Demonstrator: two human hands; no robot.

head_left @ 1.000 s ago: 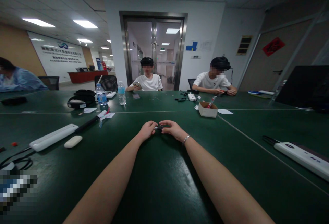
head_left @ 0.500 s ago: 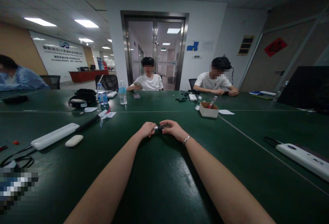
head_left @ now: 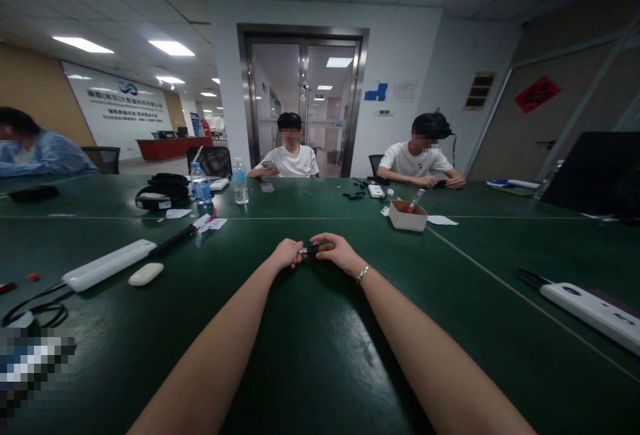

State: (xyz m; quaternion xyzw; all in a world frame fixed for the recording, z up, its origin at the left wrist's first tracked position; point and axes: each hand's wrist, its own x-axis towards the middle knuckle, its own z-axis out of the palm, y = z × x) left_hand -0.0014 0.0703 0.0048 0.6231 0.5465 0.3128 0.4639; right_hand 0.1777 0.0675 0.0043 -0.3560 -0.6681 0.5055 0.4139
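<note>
Work on a small dark object (head_left: 311, 249) appears to be midway: it is pinched at one end by the left hand (head_left: 287, 252) and at the other by the right hand (head_left: 338, 251), low over the tabletop (head_left: 320, 355). What it is cannot be told, nor how much is left. A bracelet (head_left: 362, 273) is worn on the right wrist. The dark green tabletop also carries a power strip (head_left: 107, 264), two bottles (head_left: 200, 184) and a small box (head_left: 408, 216). Beyond, two people are seated before glass doors (head_left: 303, 105).
</note>
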